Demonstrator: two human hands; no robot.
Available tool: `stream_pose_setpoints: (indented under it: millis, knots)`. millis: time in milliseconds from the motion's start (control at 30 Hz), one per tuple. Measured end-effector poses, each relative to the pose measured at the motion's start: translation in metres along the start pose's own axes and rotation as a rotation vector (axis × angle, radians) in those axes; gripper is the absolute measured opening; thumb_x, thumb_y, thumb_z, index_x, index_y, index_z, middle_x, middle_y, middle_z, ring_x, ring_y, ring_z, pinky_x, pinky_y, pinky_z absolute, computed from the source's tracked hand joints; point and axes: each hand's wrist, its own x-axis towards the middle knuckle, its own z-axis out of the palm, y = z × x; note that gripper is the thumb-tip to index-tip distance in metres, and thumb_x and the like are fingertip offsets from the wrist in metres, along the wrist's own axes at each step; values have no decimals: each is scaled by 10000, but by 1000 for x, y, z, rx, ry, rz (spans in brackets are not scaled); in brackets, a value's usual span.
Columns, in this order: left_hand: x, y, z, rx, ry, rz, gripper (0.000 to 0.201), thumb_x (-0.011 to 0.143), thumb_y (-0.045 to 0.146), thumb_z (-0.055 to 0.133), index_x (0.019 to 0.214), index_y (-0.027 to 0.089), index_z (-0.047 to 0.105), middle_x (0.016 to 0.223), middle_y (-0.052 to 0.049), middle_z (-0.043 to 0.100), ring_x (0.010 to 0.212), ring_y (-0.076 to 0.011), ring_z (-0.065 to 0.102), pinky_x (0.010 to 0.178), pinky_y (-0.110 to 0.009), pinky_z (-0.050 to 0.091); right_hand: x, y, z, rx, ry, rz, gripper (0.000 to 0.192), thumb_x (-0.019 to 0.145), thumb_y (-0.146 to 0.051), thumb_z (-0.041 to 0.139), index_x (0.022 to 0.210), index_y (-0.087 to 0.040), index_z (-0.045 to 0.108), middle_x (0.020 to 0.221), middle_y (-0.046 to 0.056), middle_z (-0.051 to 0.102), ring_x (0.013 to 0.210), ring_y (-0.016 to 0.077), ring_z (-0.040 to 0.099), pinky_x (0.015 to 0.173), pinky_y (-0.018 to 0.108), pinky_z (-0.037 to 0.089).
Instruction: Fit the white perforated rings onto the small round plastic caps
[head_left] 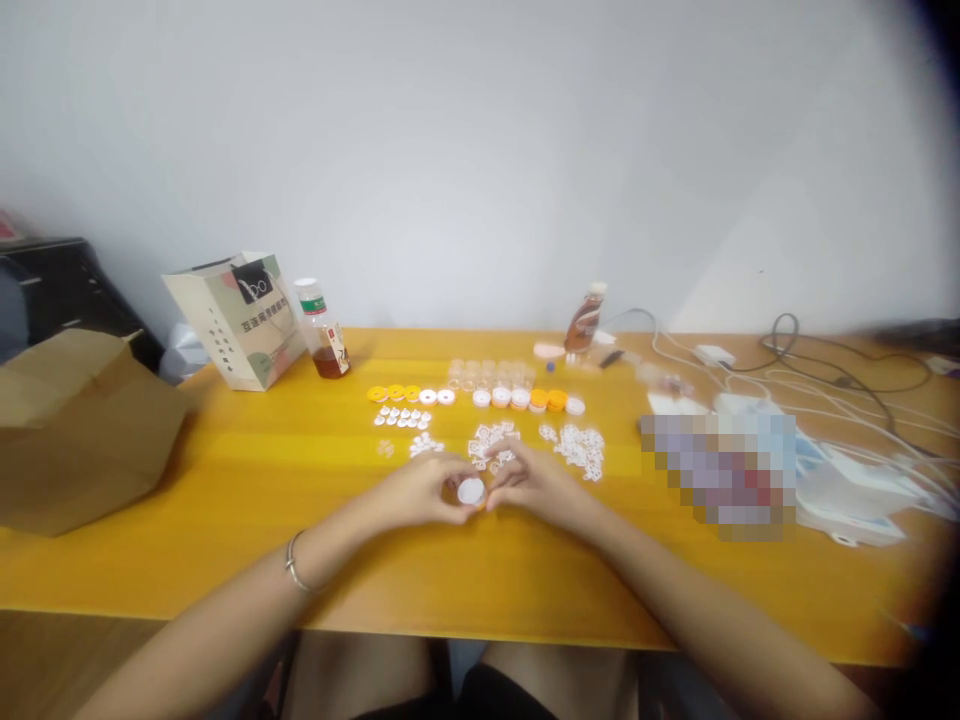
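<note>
Behind the yellow desk [450, 580], a pale wall [450, 170] is filling the background. Near the front of the desk, the left hand [420, 488] is holding a small white cap [471, 490] in a narrow grip between thumb and fingers. The right hand [536, 483] is curling in beside it, thumb and forefinger only slightly parted; whether they are touching the cap's edge, I cannot tell. Handling this one piece up close seems to be the step in hand, and the next move is probably calling for a steady left grip. Beyond the hands, loose white pieces [581, 448] and clear cups [491, 375] are lying in groups.
</note>
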Motion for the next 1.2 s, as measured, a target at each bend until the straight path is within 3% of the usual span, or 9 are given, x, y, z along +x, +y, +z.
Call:
stream_pose_setpoints:
  millis: [100,200,367,667,800,900,1000,1200]
  knots:
    - [0,1,3,127,11,15,190,690,224,558,872,180,592,764,-23,585,709,-146,512,667,-259,390,6,-1,-35,-295,344,-52,254,671,-423,596,801,-208,560,557,-17,603,504,142,557,533,258,409]
    - [0,0,6,205,-7,25,145,686,200,538,825,176,573,763,-26,554,698,-145,497,647,-254,385,14,11,-70,-579,635,9,271,701,-460,535,700,-193,577,595,19,605,541,154,547,532,260,382]
    - [-3,-1,10,197,-41,53,167,670,171,531,836,177,547,797,-21,538,690,-132,495,630,-236,386,22,38,-97,-859,532,155,313,648,-493,561,636,-183,602,601,28,575,587,165,537,529,257,354]
    - [-3,0,12,104,-69,60,221,688,196,559,910,188,554,867,-29,554,767,-151,518,708,-262,407,31,50,-97,-872,499,134,236,648,-396,566,560,-178,567,548,20,538,544,148,505,511,257,352]
    - [-3,2,11,56,-102,66,246,721,211,560,967,198,562,916,-37,567,800,-154,532,727,-263,415,27,37,-90,-764,647,47,235,670,-397,548,582,-180,561,609,33,572,600,161,531,550,269,385]
    - [-3,5,6,37,-112,78,293,742,300,577,1019,207,561,961,-51,570,842,-169,535,754,-277,417,24,23,-75,-540,716,-21,288,681,-461,542,628,-179,570,626,40,590,615,168,538,565,280,409]
    - [-3,5,0,27,-52,74,354,768,381,550,1081,217,540,993,-61,571,903,-183,524,802,-302,408,22,13,-53,-259,673,-61,313,668,-497,563,650,-185,574,627,30,599,625,166,547,579,280,431]
    - [3,-17,1,151,136,13,237,858,284,421,1019,189,566,915,-59,558,839,-153,519,762,-293,419,29,8,-9,245,561,-41,278,625,-449,638,674,-185,564,630,-5,598,610,129,561,629,269,445]
